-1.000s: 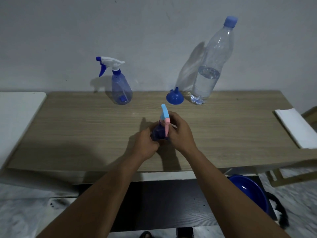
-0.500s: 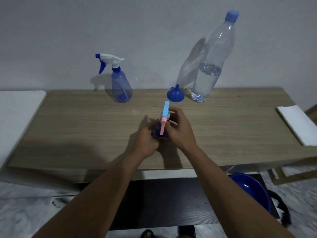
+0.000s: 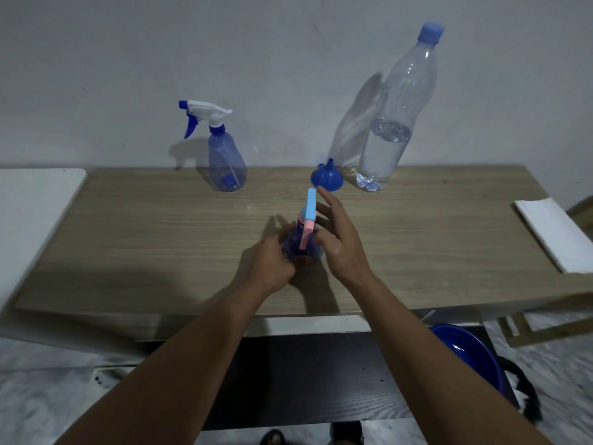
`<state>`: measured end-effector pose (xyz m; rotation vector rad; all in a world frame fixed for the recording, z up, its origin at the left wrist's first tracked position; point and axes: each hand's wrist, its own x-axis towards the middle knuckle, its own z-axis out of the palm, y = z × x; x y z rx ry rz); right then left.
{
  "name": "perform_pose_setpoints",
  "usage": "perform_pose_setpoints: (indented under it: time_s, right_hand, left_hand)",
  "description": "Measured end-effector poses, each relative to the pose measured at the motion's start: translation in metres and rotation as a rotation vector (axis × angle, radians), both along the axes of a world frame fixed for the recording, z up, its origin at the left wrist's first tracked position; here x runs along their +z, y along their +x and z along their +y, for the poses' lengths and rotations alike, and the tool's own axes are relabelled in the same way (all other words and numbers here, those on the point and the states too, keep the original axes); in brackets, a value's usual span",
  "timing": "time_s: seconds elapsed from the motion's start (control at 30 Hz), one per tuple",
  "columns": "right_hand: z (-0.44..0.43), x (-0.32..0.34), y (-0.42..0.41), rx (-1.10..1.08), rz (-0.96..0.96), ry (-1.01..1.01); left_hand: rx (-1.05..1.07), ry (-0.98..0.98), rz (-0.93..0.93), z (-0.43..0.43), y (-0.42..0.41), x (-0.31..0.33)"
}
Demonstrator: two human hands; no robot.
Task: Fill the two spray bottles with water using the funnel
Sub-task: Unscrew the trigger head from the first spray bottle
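Note:
A small dark-blue spray bottle (image 3: 301,248) with a pink and light-blue head (image 3: 311,203) stands near the middle of the wooden table (image 3: 160,236). My left hand (image 3: 272,264) grips its body from the left. My right hand (image 3: 343,248) is at the head, thumb and bent fingers round the pink collar, index finger straightened upward. A second, clear-blue spray bottle (image 3: 226,165) with a white trigger head stands at the back left, apart from both hands. The blue funnel (image 3: 326,178) lies mouth down at the back. Beside it stands a tall water bottle (image 3: 388,146), capped and about half full.
A folded white sheet (image 3: 558,236) lies at the table's right end. A white surface (image 3: 29,213) adjoins the table on the left. Below the front edge, a blue basin (image 3: 468,358) sits on a dark lower shelf. The wall runs right behind the table.
My right hand has loosened on the spray head and its index finger has straightened. The head's pink trigger has turned slightly. My left hand keeps its grip on the bottle.

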<state>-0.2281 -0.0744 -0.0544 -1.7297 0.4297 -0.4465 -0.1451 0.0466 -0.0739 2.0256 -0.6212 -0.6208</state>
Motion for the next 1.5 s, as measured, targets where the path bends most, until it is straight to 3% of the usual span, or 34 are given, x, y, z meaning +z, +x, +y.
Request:
perform_pose_setpoints:
  time_s: [0.2,0.5,0.63,0.77,1.1,1.23,1.5]
  right_hand:
    - [0.005,0.003,-0.001,0.032,0.056,-0.154]
    - [0.014,0.01,0.01,-0.144,-0.037,-0.237]
    - [0.017,0.022,0.012,-0.151,-0.034,-0.279]
    - [0.016,0.045,0.014,-0.2,-0.085,-0.336]
    - [-0.009,0.117,0.011,-0.386,-0.158,-0.333]
    - [-0.034,0.106,0.003,-0.406,0.029,-0.387]
    - [-0.063,-0.002,-0.015,-0.278,0.644,-0.675]
  left_hand:
    - [-0.008,0.047,-0.057,0.002,-0.002,0.004]
    - [-0.001,0.053,-0.054,0.003,-0.004,0.01]
    - [0.015,0.02,0.061,0.003,-0.005,0.011]
    - [0.02,-0.049,0.155,0.001,-0.003,0.008]
    - [0.038,-0.117,0.154,-0.007,-0.001,0.005]
    - [0.05,-0.086,0.069,-0.007,-0.001,-0.001]
    - [0.04,-0.147,0.009,-0.012,-0.001,-0.016]
